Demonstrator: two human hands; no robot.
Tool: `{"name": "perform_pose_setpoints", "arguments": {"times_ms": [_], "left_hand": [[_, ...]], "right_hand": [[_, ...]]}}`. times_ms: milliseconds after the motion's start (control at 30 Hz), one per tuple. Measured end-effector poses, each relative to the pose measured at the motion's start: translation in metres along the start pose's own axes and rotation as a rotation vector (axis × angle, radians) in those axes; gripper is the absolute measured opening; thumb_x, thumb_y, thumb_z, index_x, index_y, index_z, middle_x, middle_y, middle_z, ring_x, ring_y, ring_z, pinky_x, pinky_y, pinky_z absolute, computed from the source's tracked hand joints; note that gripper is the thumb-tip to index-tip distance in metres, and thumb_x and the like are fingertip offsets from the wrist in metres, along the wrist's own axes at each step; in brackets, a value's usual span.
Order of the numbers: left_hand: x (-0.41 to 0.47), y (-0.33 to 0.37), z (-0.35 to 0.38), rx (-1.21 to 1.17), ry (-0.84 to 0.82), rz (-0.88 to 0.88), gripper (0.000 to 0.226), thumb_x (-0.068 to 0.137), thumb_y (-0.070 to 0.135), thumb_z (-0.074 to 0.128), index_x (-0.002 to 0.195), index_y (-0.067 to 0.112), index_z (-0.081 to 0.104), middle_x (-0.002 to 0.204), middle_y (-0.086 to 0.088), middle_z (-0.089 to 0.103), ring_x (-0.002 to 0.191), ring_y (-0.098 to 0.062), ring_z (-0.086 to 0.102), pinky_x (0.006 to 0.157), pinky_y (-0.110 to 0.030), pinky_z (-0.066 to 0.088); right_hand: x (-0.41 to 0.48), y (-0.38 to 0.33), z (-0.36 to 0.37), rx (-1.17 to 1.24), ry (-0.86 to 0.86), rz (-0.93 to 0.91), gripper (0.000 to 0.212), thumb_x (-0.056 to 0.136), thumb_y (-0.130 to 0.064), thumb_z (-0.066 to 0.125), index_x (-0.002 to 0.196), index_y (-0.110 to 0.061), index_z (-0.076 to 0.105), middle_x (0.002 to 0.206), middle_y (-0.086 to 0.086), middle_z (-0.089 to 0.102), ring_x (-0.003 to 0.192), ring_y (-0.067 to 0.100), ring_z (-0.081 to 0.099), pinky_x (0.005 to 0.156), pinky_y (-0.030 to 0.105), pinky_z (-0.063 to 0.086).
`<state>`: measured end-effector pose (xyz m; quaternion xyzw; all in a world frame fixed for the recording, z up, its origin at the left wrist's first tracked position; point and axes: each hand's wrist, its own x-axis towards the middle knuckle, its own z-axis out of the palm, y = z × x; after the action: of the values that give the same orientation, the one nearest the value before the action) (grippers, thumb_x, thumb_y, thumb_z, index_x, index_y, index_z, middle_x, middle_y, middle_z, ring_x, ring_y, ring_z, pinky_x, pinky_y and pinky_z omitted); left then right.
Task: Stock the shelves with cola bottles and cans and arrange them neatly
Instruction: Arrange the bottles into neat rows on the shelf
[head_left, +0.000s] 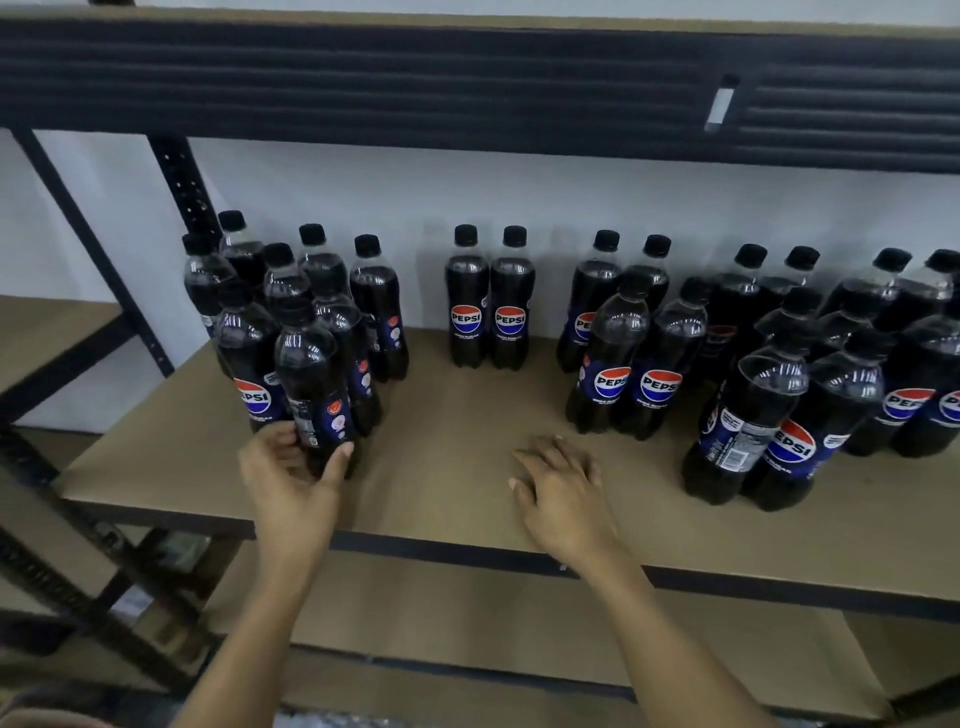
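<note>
Head view: the front cola bottle (314, 395) stands upright, cap up, long axis vertical, its base clamped in the left grip (291, 467). Its logo faces away, so a twist about that axis seems due. The right grip (561, 488), farther right, rests spread and empty on the shelf (441, 415).

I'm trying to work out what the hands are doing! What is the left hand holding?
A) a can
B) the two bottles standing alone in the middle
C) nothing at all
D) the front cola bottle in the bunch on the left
D: the left hand has its thumb and fingers round the bottom of the front bottle in the left bunch, while the right hand holds nothing above the shelf.
</note>
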<state>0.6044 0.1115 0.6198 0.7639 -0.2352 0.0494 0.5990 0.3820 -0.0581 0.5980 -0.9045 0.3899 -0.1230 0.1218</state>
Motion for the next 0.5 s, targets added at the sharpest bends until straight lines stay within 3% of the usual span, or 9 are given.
{"name": "perform_pose_setpoints", "arguments": {"times_ms": [100, 200, 333, 500], "left_hand": [[0.026, -0.002, -0.002, -0.124, -0.180, -0.024, 0.055, 0.076, 0.015, 0.087, 0.116, 0.031, 0.053, 0.112, 0.012, 0.064, 0.101, -0.006, 0.065, 0.088, -0.028, 0.053], [0.032, -0.012, -0.008, -0.158, -0.316, -0.078, 0.054, 0.083, 0.017, 0.081, 0.129, 0.025, 0.054, 0.116, 0.009, 0.068, 0.106, -0.003, 0.065, 0.094, -0.026, 0.052], [0.028, -0.017, -0.018, -0.276, -0.325, -0.076, 0.047, 0.088, 0.008, 0.075, 0.129, 0.024, 0.059, 0.112, 0.013, 0.071, 0.104, 0.004, 0.065, 0.091, -0.013, 0.051], [0.031, -0.026, -0.024, -0.399, -0.309, -0.063, 0.044, 0.089, 0.006, 0.072, 0.128, 0.026, 0.061, 0.121, 0.005, 0.071, 0.115, -0.008, 0.065, 0.097, -0.021, 0.050]], "right_hand": [[0.005, -0.014, 0.003, 0.098, 0.021, -0.019, 0.049, 0.101, -0.046, 0.049, 0.148, -0.033, 0.046, 0.157, -0.009, 0.040, 0.151, 0.014, 0.021, 0.125, 0.047, 0.012], [0.016, -0.038, 0.010, 0.318, 0.037, 0.011, 0.048, 0.097, -0.042, 0.060, 0.143, -0.031, 0.053, 0.146, -0.009, 0.053, 0.140, 0.014, 0.039, 0.121, 0.042, 0.026], [0.039, -0.083, 0.018, 0.695, 0.043, 0.074, 0.045, 0.094, -0.030, 0.070, 0.137, -0.027, 0.058, 0.129, -0.013, 0.065, 0.124, 0.006, 0.056, 0.110, 0.031, 0.043], [0.077, -0.138, 0.031, 0.830, 0.017, 0.068, 0.061, 0.089, -0.023, 0.077, 0.144, -0.023, 0.051, 0.138, -0.010, 0.060, 0.127, 0.004, 0.053, 0.106, 0.020, 0.040]]}}
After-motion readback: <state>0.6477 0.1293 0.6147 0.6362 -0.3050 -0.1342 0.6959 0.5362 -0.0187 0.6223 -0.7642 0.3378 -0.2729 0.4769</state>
